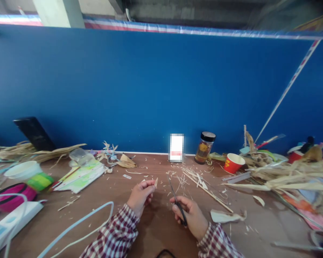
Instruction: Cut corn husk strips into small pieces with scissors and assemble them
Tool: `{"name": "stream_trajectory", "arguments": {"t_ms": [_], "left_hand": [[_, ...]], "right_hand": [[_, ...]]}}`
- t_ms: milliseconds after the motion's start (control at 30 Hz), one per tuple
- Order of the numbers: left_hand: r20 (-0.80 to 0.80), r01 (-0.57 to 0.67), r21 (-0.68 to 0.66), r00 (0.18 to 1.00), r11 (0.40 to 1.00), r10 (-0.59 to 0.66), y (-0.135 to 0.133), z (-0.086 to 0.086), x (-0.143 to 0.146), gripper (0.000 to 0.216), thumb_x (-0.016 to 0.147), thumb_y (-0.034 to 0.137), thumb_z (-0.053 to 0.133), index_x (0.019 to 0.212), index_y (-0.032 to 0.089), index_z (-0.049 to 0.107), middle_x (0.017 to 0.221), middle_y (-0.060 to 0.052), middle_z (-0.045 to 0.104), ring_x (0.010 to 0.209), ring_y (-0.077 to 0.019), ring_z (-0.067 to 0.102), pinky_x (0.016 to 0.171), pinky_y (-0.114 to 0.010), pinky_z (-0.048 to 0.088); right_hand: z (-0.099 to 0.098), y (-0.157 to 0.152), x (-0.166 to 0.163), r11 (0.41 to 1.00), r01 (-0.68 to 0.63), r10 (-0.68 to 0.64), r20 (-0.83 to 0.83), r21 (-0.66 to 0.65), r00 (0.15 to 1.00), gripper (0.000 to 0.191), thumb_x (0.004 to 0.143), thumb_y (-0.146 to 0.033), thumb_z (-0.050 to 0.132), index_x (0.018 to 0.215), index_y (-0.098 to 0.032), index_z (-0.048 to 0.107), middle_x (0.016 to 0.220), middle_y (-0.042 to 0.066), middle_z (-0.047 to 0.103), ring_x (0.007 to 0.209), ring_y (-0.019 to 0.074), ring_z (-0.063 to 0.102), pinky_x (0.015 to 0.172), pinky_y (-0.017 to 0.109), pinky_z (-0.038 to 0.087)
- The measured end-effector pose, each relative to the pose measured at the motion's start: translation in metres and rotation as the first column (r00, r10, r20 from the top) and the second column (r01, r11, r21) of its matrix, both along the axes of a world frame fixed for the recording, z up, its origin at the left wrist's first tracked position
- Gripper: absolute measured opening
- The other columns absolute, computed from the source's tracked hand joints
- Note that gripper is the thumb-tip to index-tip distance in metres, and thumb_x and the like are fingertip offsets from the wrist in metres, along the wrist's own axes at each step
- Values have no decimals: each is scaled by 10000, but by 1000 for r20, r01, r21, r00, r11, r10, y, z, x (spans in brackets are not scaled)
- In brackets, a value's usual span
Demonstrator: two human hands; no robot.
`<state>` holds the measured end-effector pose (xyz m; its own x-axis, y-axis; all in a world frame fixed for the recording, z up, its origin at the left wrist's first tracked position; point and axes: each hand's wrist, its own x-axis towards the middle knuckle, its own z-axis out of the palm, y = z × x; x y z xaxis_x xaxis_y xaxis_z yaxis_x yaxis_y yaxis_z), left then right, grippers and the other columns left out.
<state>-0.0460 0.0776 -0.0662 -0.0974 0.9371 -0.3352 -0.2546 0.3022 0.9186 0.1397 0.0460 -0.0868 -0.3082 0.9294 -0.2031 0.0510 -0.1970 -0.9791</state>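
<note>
Between the thumb and fingers of my left hand (141,196) a small pale piece of dried husk (156,183) is pinched, its pointed end up. My right hand (192,215) grips black-handled scissors (179,210), whose thin blades point up and away, just right of the husk piece and apart from it. The blades look nearly closed. Thin cut husk strips (181,183) and tiny scraps lie on the table beyond the scissors. A thin wooden stick (210,193) lies right of my right hand, with a wider husk piece (226,216) nearer me.
A lidded jar of amber liquid (204,148) and a red paper cup (233,163) stand toward the back. Dried husks (293,175) heap up at right. A white cable (78,220), a power strip (18,224) and a pink pouch (14,197) occupy the left. A blue partition (140,86) stands behind.
</note>
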Motion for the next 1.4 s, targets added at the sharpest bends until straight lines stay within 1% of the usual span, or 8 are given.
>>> {"name": "stream_trajectory", "arguments": {"t_ms": [133,200,400,667,800,1033,1267,1400], "left_hand": [[-223,57,45,974,997,-45,6,-9,-32,413,591,334,655,939,112,627,402,82,425,361,-43,333,350,-159,233],[-476,76,82,879,994,-28,10,-11,-50,411,635,360,612,967,117,628,435,61,482,362,-54,367,360,-176,273],[-667,50,116,744,992,41,27,-6,-90,228,631,288,624,803,147,675,477,34,559,410,-88,463,417,-200,354],[-792,113,48,610,992,-31,37,-8,-93,232,713,253,539,854,123,670,462,22,564,406,-104,503,433,-210,398],[-847,114,54,532,992,-15,34,-6,-95,287,778,263,446,931,121,643,525,-3,606,467,-121,559,462,-214,434],[-949,179,122,309,976,62,23,-2,-92,251,762,249,468,889,169,670,830,-56,684,746,-170,611,701,-262,455],[-995,313,45,97,949,15,15,2,-91,289,759,145,441,886,238,685,972,-37,645,929,-172,561,834,-261,403],[-1000,345,-19,6,938,-22,15,8,-88,296,778,176,428,890,258,689,969,-39,636,913,-173,570,820,-257,411]], "right_hand": [[-1,-1,0,1000,-4,4,6,-2,1000,409,706,-466,580,966,-153,543,529,-49,514,424,61,450,357,130,285],[0,-1,-1,1000,-11,11,-1,-6,1000,408,706,-464,579,966,-152,541,525,-52,511,417,56,440,359,131,283],[9,-3,-3,999,-22,22,-19,-29,1000,399,686,-450,598,941,-148,549,521,-57,504,429,58,437,380,143,303],[6,-3,-4,1000,-27,27,-58,7,998,395,671,-451,614,922,-150,564,527,-54,508,457,70,462,421,163,354],[5,-3,-4,1000,-28,28,-46,-1,999,411,660,-465,618,921,-152,565,521,-51,516,442,73,457,410,167,345],[9,-3,-4,999,-41,41,-37,-5,998,426,653,-471,618,927,-148,566,512,-50,522,434,73,456,408,167,331],[14,-5,-4,999,-43,43,-34,-13,999,428,638,-460,622,920,-146,554,507,-55,511,451,83,454,438,186,350],[10,-3,-2,998,-69,69,-9,9,998,419,668,-450,591,951,-143,545,532,-46,517,477,91,467,455,194,355]]}}
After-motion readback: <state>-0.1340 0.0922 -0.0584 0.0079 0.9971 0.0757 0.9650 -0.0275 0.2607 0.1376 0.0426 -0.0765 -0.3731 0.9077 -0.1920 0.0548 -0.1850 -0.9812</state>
